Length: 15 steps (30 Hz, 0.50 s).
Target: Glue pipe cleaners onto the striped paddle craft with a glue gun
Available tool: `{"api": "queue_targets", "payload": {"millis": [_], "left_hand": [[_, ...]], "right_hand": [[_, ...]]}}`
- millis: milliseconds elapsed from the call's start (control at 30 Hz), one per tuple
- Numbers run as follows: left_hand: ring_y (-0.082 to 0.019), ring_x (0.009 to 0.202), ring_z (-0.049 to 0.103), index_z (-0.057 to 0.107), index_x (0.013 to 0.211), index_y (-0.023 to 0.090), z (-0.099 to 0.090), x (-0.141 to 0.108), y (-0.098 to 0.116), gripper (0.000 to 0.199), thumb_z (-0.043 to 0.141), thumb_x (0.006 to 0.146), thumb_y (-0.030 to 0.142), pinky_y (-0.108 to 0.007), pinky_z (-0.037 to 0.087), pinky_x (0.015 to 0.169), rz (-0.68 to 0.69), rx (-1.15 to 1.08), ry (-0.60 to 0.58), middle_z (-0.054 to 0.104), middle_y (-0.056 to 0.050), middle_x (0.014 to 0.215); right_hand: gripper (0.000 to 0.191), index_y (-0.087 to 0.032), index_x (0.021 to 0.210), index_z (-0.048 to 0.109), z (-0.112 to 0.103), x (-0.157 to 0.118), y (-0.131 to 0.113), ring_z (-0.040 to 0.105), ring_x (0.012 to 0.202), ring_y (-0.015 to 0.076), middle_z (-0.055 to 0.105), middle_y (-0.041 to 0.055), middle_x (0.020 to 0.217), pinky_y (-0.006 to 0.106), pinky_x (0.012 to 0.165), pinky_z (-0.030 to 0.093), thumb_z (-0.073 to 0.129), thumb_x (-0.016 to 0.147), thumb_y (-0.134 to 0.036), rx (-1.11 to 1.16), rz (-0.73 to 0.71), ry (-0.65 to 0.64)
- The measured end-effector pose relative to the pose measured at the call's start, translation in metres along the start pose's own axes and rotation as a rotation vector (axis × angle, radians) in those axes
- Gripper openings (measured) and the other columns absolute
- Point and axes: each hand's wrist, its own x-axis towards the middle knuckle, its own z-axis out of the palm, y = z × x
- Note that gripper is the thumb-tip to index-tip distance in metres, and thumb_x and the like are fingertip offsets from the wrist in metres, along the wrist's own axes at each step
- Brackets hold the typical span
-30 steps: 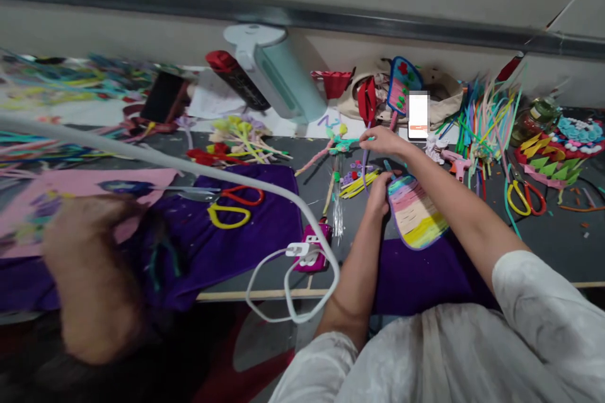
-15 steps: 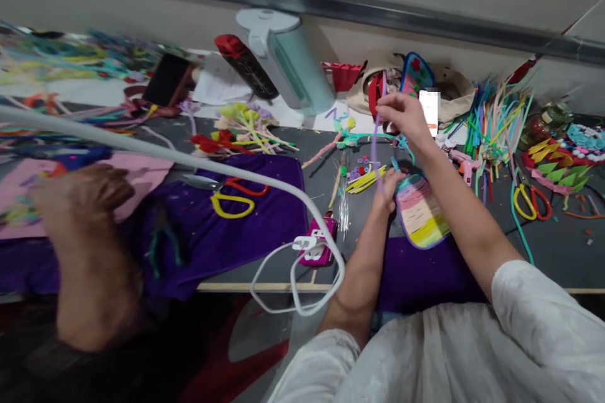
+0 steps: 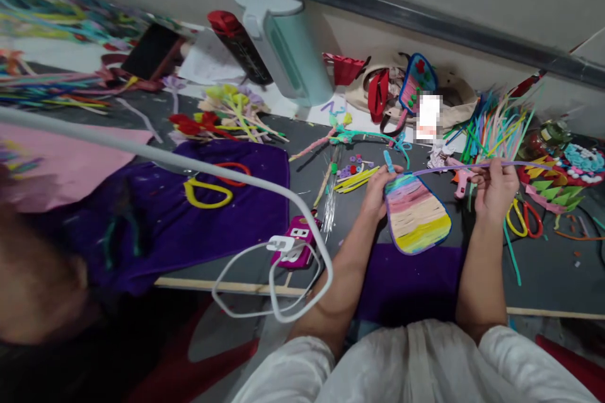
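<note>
My left hand (image 3: 377, 192) grips the upper left edge of a rounded, striped craft panel (image 3: 420, 211) in yellow, cream, pink and blue, with a purple border. A small light-blue piece (image 3: 388, 161) sticks up beside those fingers. A long purple pipe cleaner (image 3: 439, 169) runs level from the panel's top edge to the right. My right hand (image 3: 495, 189) pinches it some way along, and its free end reaches past the fingers. Behind the panel and near the right hand lies a pink glue gun (image 3: 463, 181).
Red-and-yellow scissors (image 3: 524, 217) lie right; another pair (image 3: 210, 194) lies on purple cloth (image 3: 255, 214) beside pliers (image 3: 123, 227). A white cable (image 3: 302, 192) crosses the view to a pink power strip (image 3: 295, 242). A kettle (image 3: 300, 50) stands behind. A co-worker's arm (image 3: 38, 271) is at left.
My right hand has swung down and right, drawing the purple pipe cleaner from upright to level. My left hand keeps its hold. The co-worker's arm has moved toward the left edge.
</note>
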Motion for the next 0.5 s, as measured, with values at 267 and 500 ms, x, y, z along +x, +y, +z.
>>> {"api": "queue_targets", "payload": {"millis": [267,500], "left_hand": [[-0.01,0.06,0.053,0.076,0.081,0.017,0.001,-0.006,0.007,0.028,0.081,0.056,0.029,-0.023,0.04,0.059,-0.007,0.062,0.026,0.066,0.002,0.071],[-0.009,0.058,0.051,0.075,0.083,0.019,0.003,-0.013,0.011,0.029,0.083,0.057,0.03,-0.023,0.039,0.058,-0.013,0.095,0.044,0.065,0.003,0.07]], "right_hand": [[0.043,-0.02,0.083,0.059,-0.005,-0.01,0.007,0.069,0.049,0.013,0.065,-0.0074,0.063,0.018,0.039,0.049,0.087,0.076,-0.052,-0.062,-0.111,-0.001],[0.036,-0.021,0.084,0.061,0.0,-0.017,0.005,0.07,0.05,0.0146,0.068,-0.0042,0.066,0.021,0.038,0.051,0.083,0.083,-0.05,-0.105,-0.199,-0.012]]}}
